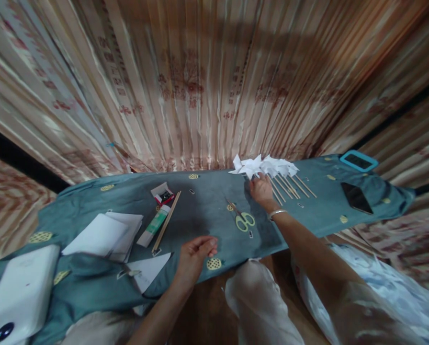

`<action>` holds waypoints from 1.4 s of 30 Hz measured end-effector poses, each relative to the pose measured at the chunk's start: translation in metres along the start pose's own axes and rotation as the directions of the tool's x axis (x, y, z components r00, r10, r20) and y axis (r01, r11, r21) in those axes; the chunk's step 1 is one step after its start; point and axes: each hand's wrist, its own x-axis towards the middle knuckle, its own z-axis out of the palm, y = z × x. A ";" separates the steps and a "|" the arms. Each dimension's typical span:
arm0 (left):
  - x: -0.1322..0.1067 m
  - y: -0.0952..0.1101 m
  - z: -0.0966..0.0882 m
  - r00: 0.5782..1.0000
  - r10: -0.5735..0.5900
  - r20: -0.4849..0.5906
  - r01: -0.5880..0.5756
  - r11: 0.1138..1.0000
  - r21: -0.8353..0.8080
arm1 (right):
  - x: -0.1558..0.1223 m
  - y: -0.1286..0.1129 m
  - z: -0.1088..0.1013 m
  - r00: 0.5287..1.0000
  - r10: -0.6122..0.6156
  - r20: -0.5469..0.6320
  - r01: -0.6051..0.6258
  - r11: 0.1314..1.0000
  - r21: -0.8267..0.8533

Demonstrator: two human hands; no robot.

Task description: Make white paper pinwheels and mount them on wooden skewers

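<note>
A row of white paper pinwheels (277,167) on thin wooden sticks (289,187) lies along the far side of the cloth. My right hand (261,189), with a bangle at the wrist, closes its fingers at the leftmost pinwheel (248,166); the hand covers part of it. Over the near edge, my left hand (196,256) is curled with thumb against fingers, and nothing shows in it. Between the hands rest green-handled scissors (243,220), blades pointing away. Left of them are loose wooden sticks (167,223), a green-and-white glue tube (155,223) and a small open red-and-white box (163,194) of dark pieces.
White paper sheets (99,235) and a folded paper triangle (150,270) lie left on the green cloth (203,206). A white device (22,292) occupies the near left corner. At right are a dark phone (356,197) and a blue-framed object (358,161). Curtains (200,86) hang behind.
</note>
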 end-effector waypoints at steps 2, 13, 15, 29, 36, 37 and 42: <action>0.000 -0.002 -0.001 1.000 -0.001 0.004 0.001 1.000 -0.015 | 0.002 0.001 -0.002 1.000 0.022 -0.002 -0.022 1.000 0.002; 0.001 -0.005 0.002 1.000 -0.024 0.007 0.024 0.999 -0.047 | 0.002 -0.003 0.002 0.997 0.069 0.041 -0.069 0.998 0.002; 0.001 -0.005 0.001 1.000 -0.024 0.011 0.024 0.999 -0.045 | 0.000 -0.003 0.002 0.996 0.073 0.040 -0.073 0.997 -0.003; 0.000 -0.006 0.002 1.000 -0.009 0.012 0.009 1.000 -0.028 | -0.004 0.001 0.000 0.998 0.055 0.041 -0.053 0.998 -0.043; -0.002 -0.004 0.003 1.000 0.005 0.020 -0.004 0.999 -0.051 | -0.004 0.000 -0.003 0.997 0.070 0.033 -0.068 0.996 -0.051; -0.002 -0.004 0.003 1.000 0.011 0.020 -0.010 0.999 -0.050 | -0.005 0.000 -0.003 0.997 0.070 0.030 -0.069 0.996 -0.050; 0.000 -0.006 0.004 0.999 0.031 0.010 -0.031 0.999 -0.031 | -0.013 0.000 -0.007 0.998 0.062 0.001 -0.062 0.998 -0.033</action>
